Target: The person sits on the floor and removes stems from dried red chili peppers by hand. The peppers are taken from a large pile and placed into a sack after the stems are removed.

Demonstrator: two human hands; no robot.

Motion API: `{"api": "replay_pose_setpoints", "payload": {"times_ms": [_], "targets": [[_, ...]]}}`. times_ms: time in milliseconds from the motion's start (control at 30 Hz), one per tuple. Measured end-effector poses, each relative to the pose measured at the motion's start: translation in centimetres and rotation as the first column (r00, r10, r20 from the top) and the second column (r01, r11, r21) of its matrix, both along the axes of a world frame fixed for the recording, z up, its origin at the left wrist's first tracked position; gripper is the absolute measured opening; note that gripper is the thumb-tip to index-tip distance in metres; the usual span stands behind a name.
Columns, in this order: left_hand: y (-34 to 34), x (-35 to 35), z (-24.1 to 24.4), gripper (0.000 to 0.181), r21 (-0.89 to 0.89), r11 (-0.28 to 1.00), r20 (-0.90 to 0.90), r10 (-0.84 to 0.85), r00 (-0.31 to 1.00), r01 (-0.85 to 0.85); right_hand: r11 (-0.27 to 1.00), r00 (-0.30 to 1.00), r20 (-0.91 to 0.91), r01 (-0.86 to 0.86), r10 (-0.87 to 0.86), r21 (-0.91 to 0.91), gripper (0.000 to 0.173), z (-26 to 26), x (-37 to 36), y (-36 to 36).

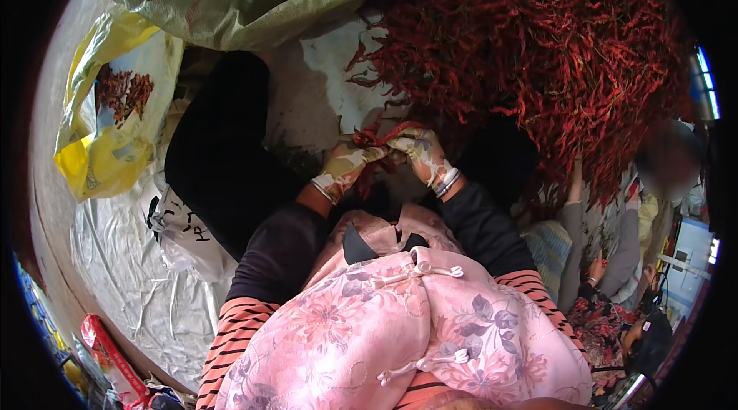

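Observation:
My left hand [349, 163], in a stained glove, pinches dried red chili peppers [369, 138] in front of my lap. The gloved right hand [424, 152] meets it fingertip to fingertip, with a long red chili [402, 129] lying across its fingers. More chilies [364, 182] hang below the left palm. Just beyond both hands, a large heap of dried red chilies [536, 35] spreads to the far right. The fingers partly hide what each hand grips.
A woven sack [253, 12] stands at the far left. A yellow plastic bag [81, 159] with chili pieces [124, 93] rests on a pale sheet [127, 260]. Closer lies a white bag [184, 231] bearing writing. Other people sit at right, one arm [572, 191] reaching the heap.

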State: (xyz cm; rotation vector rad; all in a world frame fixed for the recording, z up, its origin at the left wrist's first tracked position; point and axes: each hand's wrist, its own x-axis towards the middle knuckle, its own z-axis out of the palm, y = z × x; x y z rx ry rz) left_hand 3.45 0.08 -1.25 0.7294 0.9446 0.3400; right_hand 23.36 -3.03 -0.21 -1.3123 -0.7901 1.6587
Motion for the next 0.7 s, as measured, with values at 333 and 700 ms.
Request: {"api": "replay_pose_setpoints", "payload": {"times_ms": [333, 700], "targets": [[0.5, 0.3, 0.4, 0.016, 0.091, 0.995, 0.105, 0.039, 0.994, -0.048, 0.831, 0.375, 0.910, -0.438, -0.178, 0.343, 0.014, 1.0, -2.1, 0.7], [0.9, -0.1, 0.9, 0.023, -0.100, 0.980, 0.387, 0.199, 0.900, -0.173, 0.688, 0.184, 0.968, -0.726, 0.168, 0.019, 0.021, -1.0, 5.9, -0.3]]}}
